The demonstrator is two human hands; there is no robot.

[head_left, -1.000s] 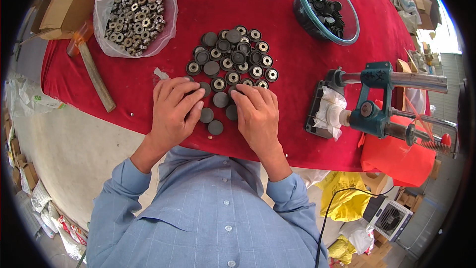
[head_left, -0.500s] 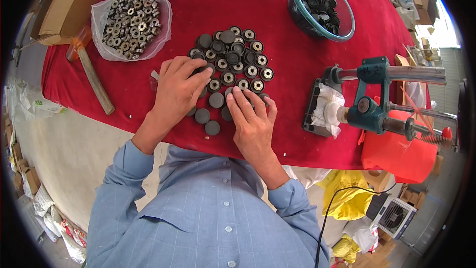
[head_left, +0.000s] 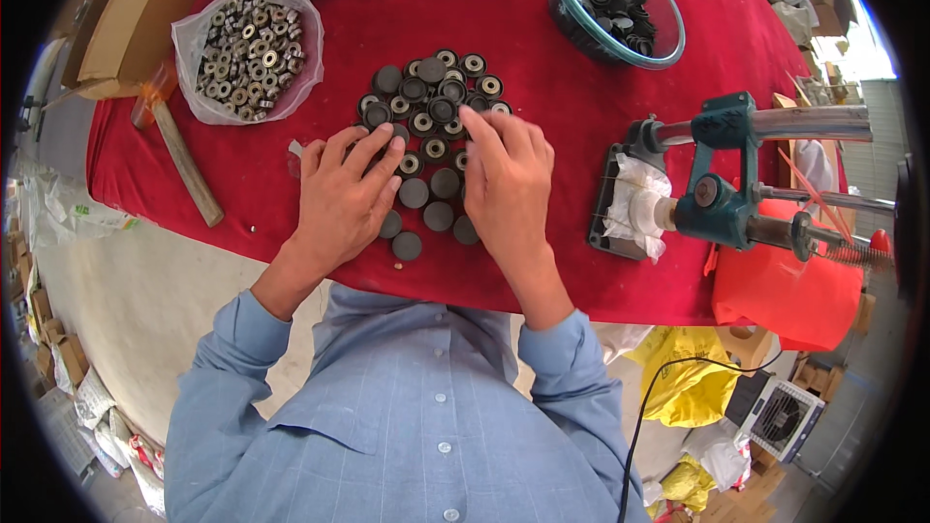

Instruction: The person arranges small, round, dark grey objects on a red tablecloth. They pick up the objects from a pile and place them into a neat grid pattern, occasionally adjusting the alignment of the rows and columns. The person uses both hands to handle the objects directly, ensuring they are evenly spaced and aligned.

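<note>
On the red cloth lies a cluster of round black caps, some with metal bearings (head_left: 435, 149) seated in them, others with their plain dark faces up, such as one cap (head_left: 414, 195). My left hand (head_left: 339, 194) rests at the cluster's left side, fingers spread and fingertips touching a dark cap. On the right side, my right hand (head_left: 513, 184) reaches over the caps, its index finger and thumb apart; the index fingertip is slightly blurred beside a capped bearing. Several caps under my right hand are hidden. Neither hand visibly grips anything.
A clear bag of loose bearings (head_left: 315, 68) stands back left, next to a wooden-handled hammer (head_left: 186, 160) and cardboard box (head_left: 145, 19). A round tub (head_left: 675, 53) of black caps is back right. A green hand press (head_left: 712, 192) stands right on the red cloth (head_left: 620, 295).
My right hand has moved up and away from the near caps, uncovering some dark ones, toward the cluster's right side. The left hand stays nearly in place, shifted slightly.
</note>
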